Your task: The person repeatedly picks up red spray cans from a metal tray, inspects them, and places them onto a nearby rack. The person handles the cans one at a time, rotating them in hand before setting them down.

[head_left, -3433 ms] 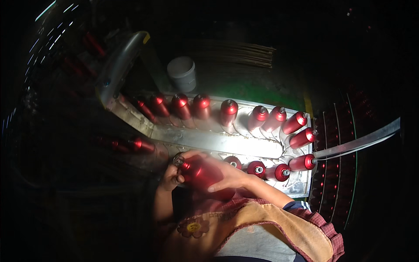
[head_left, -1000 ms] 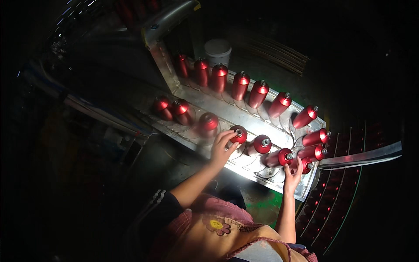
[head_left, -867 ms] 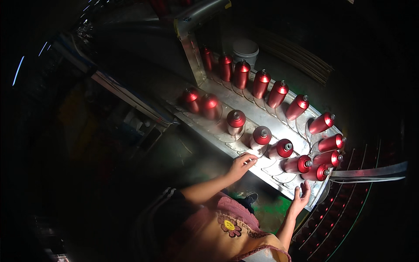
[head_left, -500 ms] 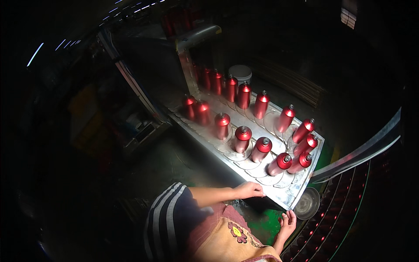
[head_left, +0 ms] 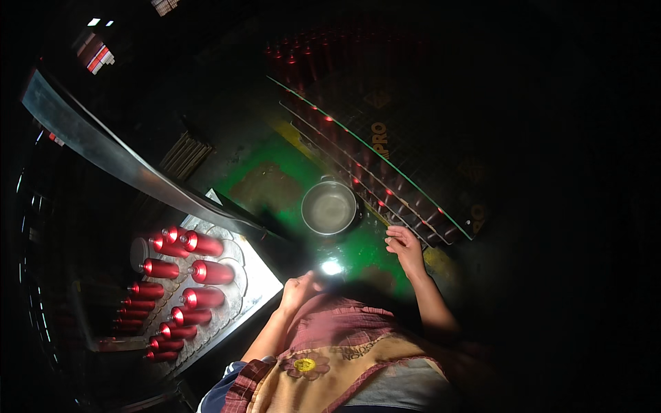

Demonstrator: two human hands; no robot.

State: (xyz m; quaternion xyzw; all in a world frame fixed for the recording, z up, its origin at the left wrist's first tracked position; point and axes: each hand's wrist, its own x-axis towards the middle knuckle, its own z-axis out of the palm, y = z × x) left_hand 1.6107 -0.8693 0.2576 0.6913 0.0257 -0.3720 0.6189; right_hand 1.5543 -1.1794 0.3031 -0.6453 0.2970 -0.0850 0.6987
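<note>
Floor: green, with brown patches and a bright spot of light.
Bottle stack (head_left: 396, 193): many bottles in layers between thin sheets, one green-edged; mostly dark.
Table (head_left: 258, 279): metal, brightly lit, on the person's left.
Metal strip (head_left: 127, 162): long and curved, reaching over the table's far end.
Apron (head_left: 382, 351): tan, edged in maroon check.
Pot (head_left: 313, 217): round, grey, on the floor between table and stack.
Red bottles (head_left: 212, 272): standing in two rows on the table, well apart from the right hand.
Right hand (head_left: 406, 249): raised near the stack, fingers bent and slightly apart, around nothing visible.
Left hand (head_left: 297, 292): fingers curled, just beside the table's corner; cannot tell whether they close on anything.
Flower (head_left: 305, 365): maroon, yellow-centred, on the apron.
</note>
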